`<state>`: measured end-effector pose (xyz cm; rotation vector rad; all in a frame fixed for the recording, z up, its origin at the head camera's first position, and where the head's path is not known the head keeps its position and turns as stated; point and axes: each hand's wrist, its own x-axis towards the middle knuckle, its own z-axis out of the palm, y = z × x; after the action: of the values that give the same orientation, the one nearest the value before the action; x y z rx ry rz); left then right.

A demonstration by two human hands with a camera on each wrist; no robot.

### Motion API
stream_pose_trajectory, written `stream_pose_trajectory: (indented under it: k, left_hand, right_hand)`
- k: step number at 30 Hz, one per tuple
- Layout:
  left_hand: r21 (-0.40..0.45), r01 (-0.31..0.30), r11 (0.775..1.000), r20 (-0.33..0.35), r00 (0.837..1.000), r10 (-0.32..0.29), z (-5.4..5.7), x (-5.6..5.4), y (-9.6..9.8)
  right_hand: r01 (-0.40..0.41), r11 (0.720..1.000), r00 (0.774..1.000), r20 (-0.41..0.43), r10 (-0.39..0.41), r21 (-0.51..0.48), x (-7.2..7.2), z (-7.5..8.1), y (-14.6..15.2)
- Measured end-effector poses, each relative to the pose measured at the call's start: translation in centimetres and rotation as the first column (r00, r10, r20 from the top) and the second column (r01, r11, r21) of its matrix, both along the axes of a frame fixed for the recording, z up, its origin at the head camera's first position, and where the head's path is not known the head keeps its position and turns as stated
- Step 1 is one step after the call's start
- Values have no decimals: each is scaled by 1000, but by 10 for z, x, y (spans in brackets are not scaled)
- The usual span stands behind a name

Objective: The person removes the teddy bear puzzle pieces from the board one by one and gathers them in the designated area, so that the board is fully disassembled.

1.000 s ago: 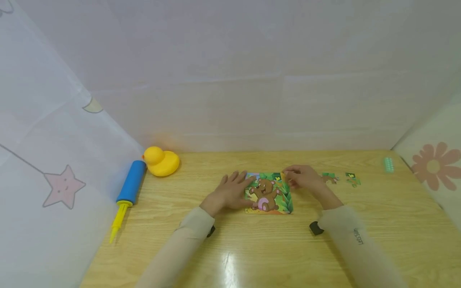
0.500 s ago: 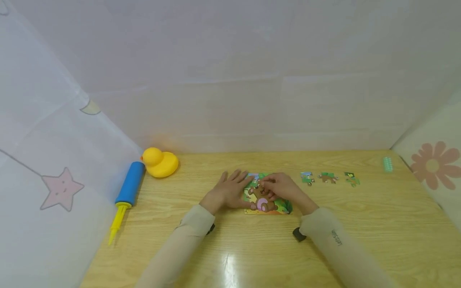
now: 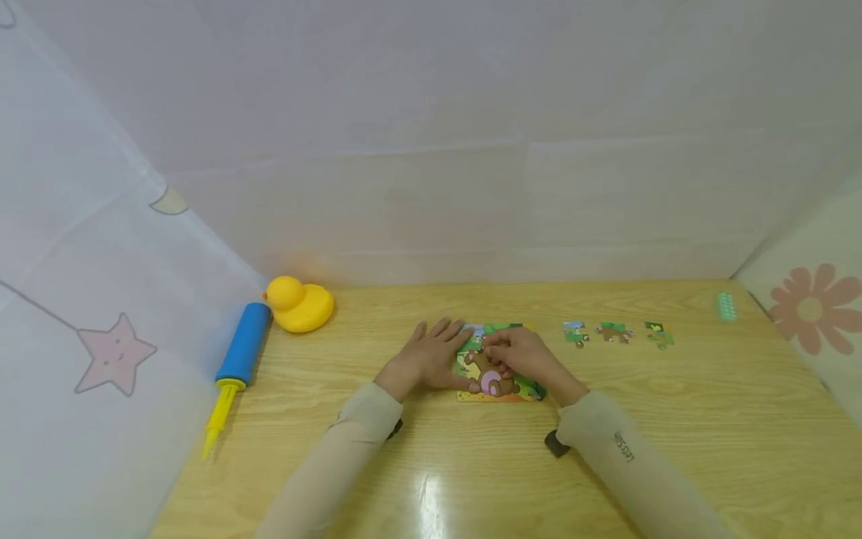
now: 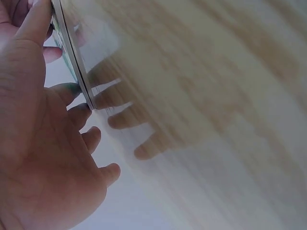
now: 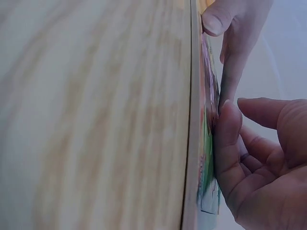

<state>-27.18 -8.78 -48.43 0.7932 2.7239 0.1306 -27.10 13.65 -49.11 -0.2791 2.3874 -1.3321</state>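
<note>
A jigsaw puzzle (image 3: 503,395) with a cartoon brown bear lies flat on the wooden table, partly covered by both hands. Along its left side rests my left hand (image 3: 426,362), fingers spread, thumb over the lower left part. My right hand (image 3: 530,356) reaches over the bear's head with bent fingers and thumb close together. In the right wrist view, the right hand's (image 5: 268,177) forefinger lies against the puzzle's face (image 5: 207,163), thumb tip near it; I cannot tell if a piece is between them. From the left wrist, straight fingers of the left hand (image 4: 43,153) show at the puzzle's edge.
Loose puzzle pieces lie in a row to the right: one at the left (image 3: 575,333), a brown one (image 3: 614,332) and one with a yellow bird (image 3: 659,335). Farther right is a small green item (image 3: 726,308). A yellow rubber duck (image 3: 301,303) and blue hand pump (image 3: 245,344) stand left.
My right hand has moved left from the puzzle's upper right corner onto the bear's head, uncovering the leftmost loose piece. In the last half second it shifts only slightly. The left hand stays put.
</note>
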Motion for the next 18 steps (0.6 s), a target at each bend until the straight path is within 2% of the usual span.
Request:
stream_pose_trajectory:
  k: [13, 18]
  left_hand:
    - [3, -22, 1000, -3, 1000, 22, 1, 1, 1]
    - [19, -39, 999, 9, 999, 39, 0, 1, 1]
  right_hand:
    - [-13, 997, 1000, 10, 12, 72, 2, 5, -3]
    - [-21, 997, 1000, 15, 20, 70, 2, 8, -4]
